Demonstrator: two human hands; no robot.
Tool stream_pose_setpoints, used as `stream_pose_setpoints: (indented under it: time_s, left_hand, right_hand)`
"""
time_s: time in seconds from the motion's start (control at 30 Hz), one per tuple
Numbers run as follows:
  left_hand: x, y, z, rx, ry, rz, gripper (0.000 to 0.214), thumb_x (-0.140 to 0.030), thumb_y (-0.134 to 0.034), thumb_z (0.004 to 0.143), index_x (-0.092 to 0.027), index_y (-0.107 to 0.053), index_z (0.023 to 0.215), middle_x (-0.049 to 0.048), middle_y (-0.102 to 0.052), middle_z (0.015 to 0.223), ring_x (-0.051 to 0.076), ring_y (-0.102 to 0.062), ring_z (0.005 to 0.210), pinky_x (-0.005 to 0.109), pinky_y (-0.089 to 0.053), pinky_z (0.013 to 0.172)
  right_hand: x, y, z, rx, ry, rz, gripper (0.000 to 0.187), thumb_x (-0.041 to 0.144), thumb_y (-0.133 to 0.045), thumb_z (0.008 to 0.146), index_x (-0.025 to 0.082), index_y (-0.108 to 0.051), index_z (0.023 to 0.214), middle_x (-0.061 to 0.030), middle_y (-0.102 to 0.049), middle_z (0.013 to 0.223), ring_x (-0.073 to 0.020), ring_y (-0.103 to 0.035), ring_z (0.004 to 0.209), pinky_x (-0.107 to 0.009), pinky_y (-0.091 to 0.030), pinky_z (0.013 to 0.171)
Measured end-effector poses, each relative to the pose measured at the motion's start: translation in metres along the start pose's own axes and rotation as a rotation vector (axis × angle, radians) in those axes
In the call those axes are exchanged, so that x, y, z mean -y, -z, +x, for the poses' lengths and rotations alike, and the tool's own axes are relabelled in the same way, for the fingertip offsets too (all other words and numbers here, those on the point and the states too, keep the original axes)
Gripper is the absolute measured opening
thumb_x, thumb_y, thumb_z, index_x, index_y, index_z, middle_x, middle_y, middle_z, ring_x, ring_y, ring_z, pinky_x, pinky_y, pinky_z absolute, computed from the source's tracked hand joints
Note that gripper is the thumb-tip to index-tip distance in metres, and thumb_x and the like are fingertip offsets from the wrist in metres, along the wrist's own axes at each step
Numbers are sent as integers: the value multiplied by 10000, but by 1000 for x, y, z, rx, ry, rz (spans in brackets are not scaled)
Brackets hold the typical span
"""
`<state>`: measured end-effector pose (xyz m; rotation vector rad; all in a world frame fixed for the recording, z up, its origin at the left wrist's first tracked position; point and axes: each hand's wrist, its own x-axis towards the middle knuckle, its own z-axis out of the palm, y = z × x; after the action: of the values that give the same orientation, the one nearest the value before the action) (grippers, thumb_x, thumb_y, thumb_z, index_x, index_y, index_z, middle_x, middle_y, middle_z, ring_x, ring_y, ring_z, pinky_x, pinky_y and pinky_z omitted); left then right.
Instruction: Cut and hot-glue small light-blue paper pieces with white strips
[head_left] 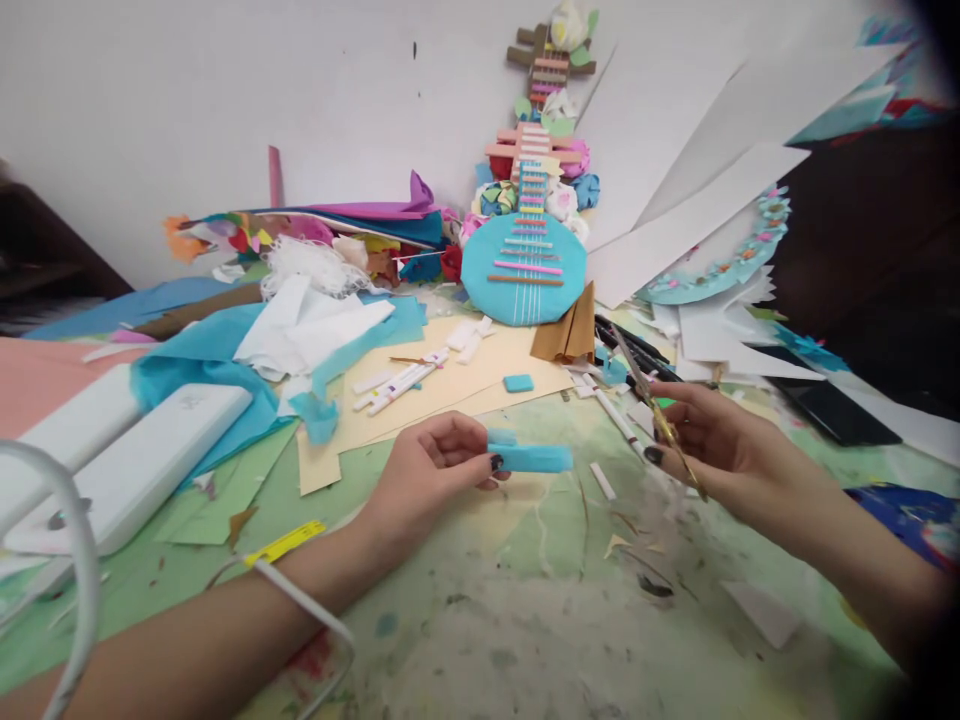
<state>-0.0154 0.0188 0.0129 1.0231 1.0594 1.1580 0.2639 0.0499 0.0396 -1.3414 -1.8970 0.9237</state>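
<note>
Between the thumb and curled fingers of my left hand [442,465] is a narrow blue paper strip [536,458], pointing right above the table. My right hand [724,440] grips a pair of gold-handled scissors [670,430], tilted with the blades up and to the left, apart from the strip. Behind both hands a blue paper instrument [525,290] with white strings and coloured bars leans against more crafted pieces. A small blue folded piece [517,383] lies on cream card [442,350] just beyond my left hand.
White rolled paper sticks [405,380] lie on the card. At left are a white power bank [150,470], a white cable [82,560] and crumpled blue and white paper [300,330]. A black phone [832,400] lies at right. Paper scraps litter the green tabletop [525,640].
</note>
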Motion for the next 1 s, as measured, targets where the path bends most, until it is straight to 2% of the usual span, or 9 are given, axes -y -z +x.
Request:
stream_pose_setpoints:
  time_s: [0.07,0.17,0.27,0.43,0.7,1.0]
  left_hand:
    - [1,1,1,-10,-18,29,167,-185,-755,667,-136,-625,759,10,-681,688,111,-638,626,191,-511,557]
    - [4,4,2,2,-20,13,164,-195,-768,665,-144,-673,788,7,-684,724,83,-597,620,172,-485,558]
    - [4,5,2,42,8,-54,190,-208,-785,661,-155,-701,824,13,-697,774,77,-596,669,167,-478,609]
    - [2,3,0,104,24,-156,241,-197,-794,662,-157,-695,878,34,-714,861,108,-637,802,197,-490,737]
    - [3,3,1,84,20,-190,267,-163,-802,647,-147,-674,880,19,-711,812,88,-642,755,177,-499,716]
    - [5,4,1,80,-17,-96,260,-175,-807,642,-156,-679,868,9,-711,795,78,-641,730,158,-504,685]
  right_hand:
    - [8,-2,-1,63,49,-9,516,439,-624,783,252,-471,1239,-49,-572,916,-179,-563,771,-276,-467,601]
    - [19,-6,1,201,118,-146,443,502,-642,755,221,-560,1087,-47,-576,885,-175,-527,732,-283,-425,591]
    - [27,-12,2,326,177,-282,364,502,-693,715,197,-588,883,-16,-556,771,-142,-459,652,-273,-375,571]
    - [32,-24,1,462,147,-244,388,556,-669,717,191,-538,737,24,-472,657,-119,-386,599,-254,-303,532]
    - [29,-29,-2,482,111,-178,422,601,-598,748,194,-499,700,33,-426,620,-115,-353,585,-252,-267,525]
    - [36,-38,-6,484,64,-255,345,506,-681,723,189,-547,749,41,-454,621,-97,-358,554,-235,-250,481]
